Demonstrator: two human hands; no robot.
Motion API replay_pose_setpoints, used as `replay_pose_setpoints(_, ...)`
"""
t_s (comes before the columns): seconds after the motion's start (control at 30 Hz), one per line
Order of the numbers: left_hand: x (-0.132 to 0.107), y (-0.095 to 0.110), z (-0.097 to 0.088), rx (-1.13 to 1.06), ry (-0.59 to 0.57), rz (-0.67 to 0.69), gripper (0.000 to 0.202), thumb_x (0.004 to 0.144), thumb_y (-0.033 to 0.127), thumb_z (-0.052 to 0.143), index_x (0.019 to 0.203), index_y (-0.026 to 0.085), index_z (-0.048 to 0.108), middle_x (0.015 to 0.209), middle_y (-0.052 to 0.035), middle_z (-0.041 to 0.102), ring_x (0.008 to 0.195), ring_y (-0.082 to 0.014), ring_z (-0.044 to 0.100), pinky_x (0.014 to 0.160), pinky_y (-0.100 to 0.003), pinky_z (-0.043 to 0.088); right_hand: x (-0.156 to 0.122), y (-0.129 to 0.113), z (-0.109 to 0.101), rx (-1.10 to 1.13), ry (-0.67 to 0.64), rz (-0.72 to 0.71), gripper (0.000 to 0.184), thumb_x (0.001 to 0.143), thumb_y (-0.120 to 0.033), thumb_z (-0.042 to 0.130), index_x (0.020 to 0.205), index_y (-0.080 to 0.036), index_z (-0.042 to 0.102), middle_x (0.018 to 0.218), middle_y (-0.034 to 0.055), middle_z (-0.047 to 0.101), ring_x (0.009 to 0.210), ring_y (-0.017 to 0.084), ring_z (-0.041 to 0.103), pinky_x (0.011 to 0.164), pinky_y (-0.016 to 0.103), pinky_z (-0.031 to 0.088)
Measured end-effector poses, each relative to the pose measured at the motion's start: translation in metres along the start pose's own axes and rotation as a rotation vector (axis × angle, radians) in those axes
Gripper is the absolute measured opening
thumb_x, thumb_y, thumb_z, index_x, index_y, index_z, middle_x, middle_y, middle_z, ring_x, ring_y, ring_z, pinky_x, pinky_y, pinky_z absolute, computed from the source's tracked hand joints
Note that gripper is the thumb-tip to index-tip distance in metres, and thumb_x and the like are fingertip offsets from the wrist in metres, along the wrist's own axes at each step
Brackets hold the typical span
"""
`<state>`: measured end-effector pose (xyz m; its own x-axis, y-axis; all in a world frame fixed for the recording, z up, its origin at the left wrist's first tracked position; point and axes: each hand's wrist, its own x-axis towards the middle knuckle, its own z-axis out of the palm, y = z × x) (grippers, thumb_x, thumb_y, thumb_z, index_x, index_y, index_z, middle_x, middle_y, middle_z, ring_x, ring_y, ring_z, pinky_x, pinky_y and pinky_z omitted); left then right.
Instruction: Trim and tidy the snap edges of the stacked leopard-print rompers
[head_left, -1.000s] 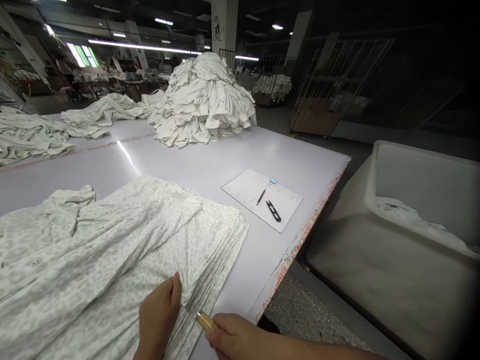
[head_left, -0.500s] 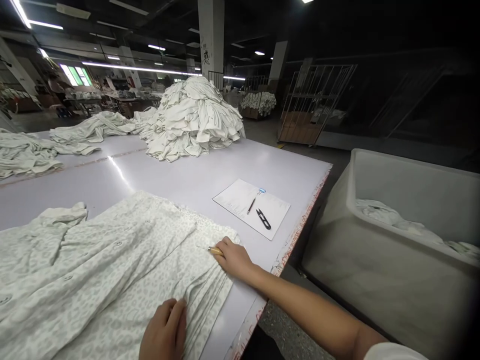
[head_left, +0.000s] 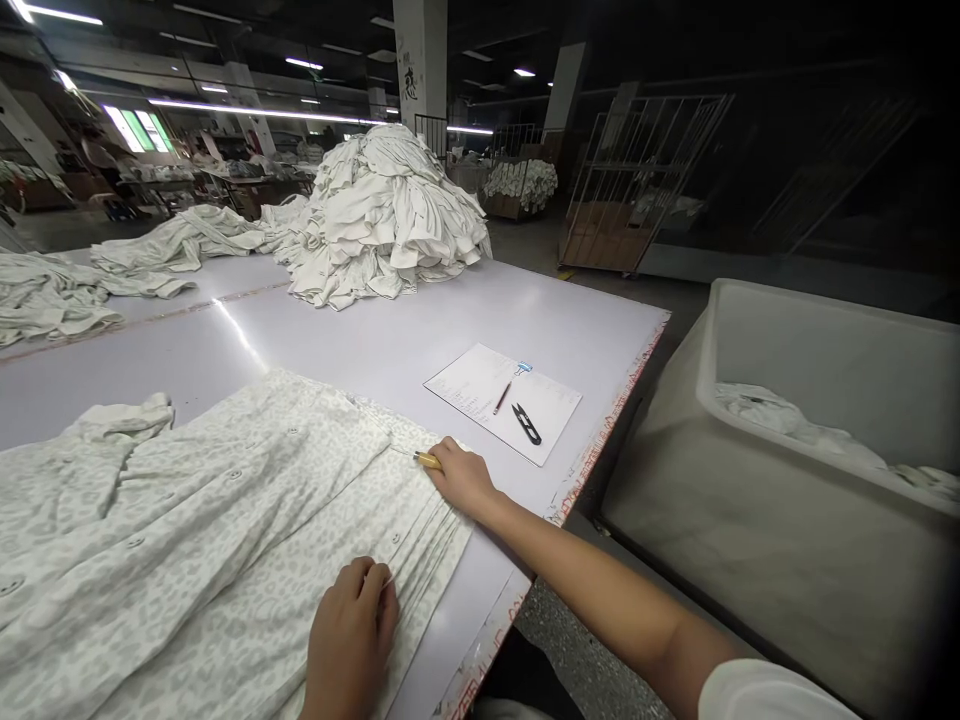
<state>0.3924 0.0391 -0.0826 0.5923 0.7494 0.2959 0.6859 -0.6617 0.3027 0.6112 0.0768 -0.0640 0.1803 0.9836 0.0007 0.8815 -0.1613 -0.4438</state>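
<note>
Across the table lies a stack of white buttoned garments (head_left: 247,500) with a pale grey-green leopard print, their edges layered on the right side. My right hand (head_left: 463,478) is closed round the yellow handle of an awl (head_left: 428,460), whose thin metal tip points left over the cloth. Lower down, my left hand (head_left: 352,640) rests at the layered edge, fingers curled together. A small pale bit shows at its fingertips, too small to name. Just above the left hand a button (head_left: 396,538) is visible on the cloth.
A paper sheet (head_left: 465,385) bears a pencil (head_left: 502,398), a blue binder clip (head_left: 523,368) and black thread snips (head_left: 526,424). Behind rises a large garment heap (head_left: 394,220). Right of the table (head_left: 585,320) stands a grey bin (head_left: 750,480) with cloth inside; farther back, a cage trolley (head_left: 637,190).
My left hand has moved up and to the right, and the bunched cloth near it lies flatter. My right hand has shifted slightly upward with the awl. The view has tilted a little.
</note>
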Motion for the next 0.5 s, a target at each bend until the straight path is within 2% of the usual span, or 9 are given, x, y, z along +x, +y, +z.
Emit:
replay_pose_setpoints(0.1,0.01,0.004,0.003,-0.115,0.008,-0.078,0.016,0.086,0.026,0.039,0.087,0.02,0.054,0.092,-0.0047,0.058,0.083,-0.0212,0.05,0.07,-0.034,0.037,-0.008,-0.006,-0.004,0.028,0.02,0.007,0.026,0.085,-0.029,0.044,0.109,-0.019,0.048,0.111,0.0079,0.048,0.081,0.018,0.054,0.063,0.028,0.038)
replay_pose_setpoints(0.17,0.015,0.004,0.007,-0.205,0.008,-0.123,0.02,0.087,0.029,0.037,0.088,0.021,0.055,0.092,-0.0039,0.059,0.085,-0.0214,0.051,0.074,-0.035,0.038,-0.028,-0.012,-0.007,0.054,0.044,-0.004,0.029,0.088,-0.03,0.04,0.115,-0.019,0.043,0.111,0.0083,0.049,0.083,0.018,0.055,0.064,0.027,0.039)
replay_pose_setpoints(0.2,0.017,0.004,0.009,-0.239,0.01,-0.15,0.021,0.088,0.031,0.037,0.087,0.02,0.055,0.09,-0.0035,0.059,0.084,-0.0208,0.051,0.075,-0.035,0.04,-0.041,-0.015,-0.009,0.115,0.009,-0.018,0.029,0.09,-0.032,0.035,0.115,-0.019,0.042,0.106,0.0072,0.053,0.08,0.016,0.056,0.063,0.026,0.039)
replay_pose_setpoints(0.27,0.02,0.003,0.011,-0.303,0.014,-0.226,0.024,0.088,0.035,0.037,0.087,0.02,0.055,0.084,-0.0026,0.06,0.078,-0.0184,0.054,0.07,-0.031,0.043,-0.069,-0.019,-0.011,0.342,-0.194,-0.045,0.031,0.093,-0.038,0.025,0.107,-0.02,0.045,0.085,0.0025,0.06,0.065,0.013,0.056,0.057,0.023,0.039)
replay_pose_setpoints(0.33,0.022,0.0,0.011,-0.38,0.005,-0.306,0.025,0.087,0.04,0.038,0.088,0.02,0.054,0.077,-0.0002,0.06,0.064,-0.0148,0.054,0.059,-0.026,0.044,-0.094,-0.022,-0.01,0.563,-0.421,-0.041,0.034,0.093,-0.044,0.025,0.092,-0.019,0.048,0.063,-0.0018,0.057,0.051,0.01,0.052,0.052,0.021,0.037)
replay_pose_setpoints(0.37,0.023,-0.002,0.01,-0.418,-0.007,-0.334,0.026,0.087,0.041,0.039,0.087,0.02,0.054,0.074,0.0013,0.06,0.059,-0.0132,0.053,0.055,-0.024,0.043,-0.103,-0.023,-0.009,0.621,-0.478,-0.019,0.033,0.092,-0.045,0.028,0.085,-0.018,0.047,0.056,-0.0028,0.054,0.048,0.01,0.05,0.05,0.021,0.036)
replay_pose_setpoints(0.43,0.024,-0.003,0.008,-0.486,-0.034,-0.353,0.026,0.086,0.044,0.041,0.084,0.021,0.054,0.072,0.0033,0.06,0.059,-0.0118,0.054,0.052,-0.021,0.043,-0.112,-0.025,-0.002,0.62,-0.453,0.045,0.031,0.09,-0.043,0.035,0.076,-0.018,0.045,0.05,-0.0036,0.049,0.047,0.01,0.048,0.05,0.02,0.034)
replay_pose_setpoints(0.5,0.022,-0.003,0.008,-0.527,-0.039,-0.348,0.025,0.085,0.044,0.043,0.085,0.021,0.055,0.076,0.0028,0.061,0.068,-0.0125,0.056,0.057,-0.02,0.044,-0.111,-0.029,0.008,0.67,-0.428,0.121,0.028,0.089,-0.041,0.037,0.074,-0.018,0.044,0.049,-0.0042,0.046,0.046,0.009,0.045,0.049,0.02,0.033)
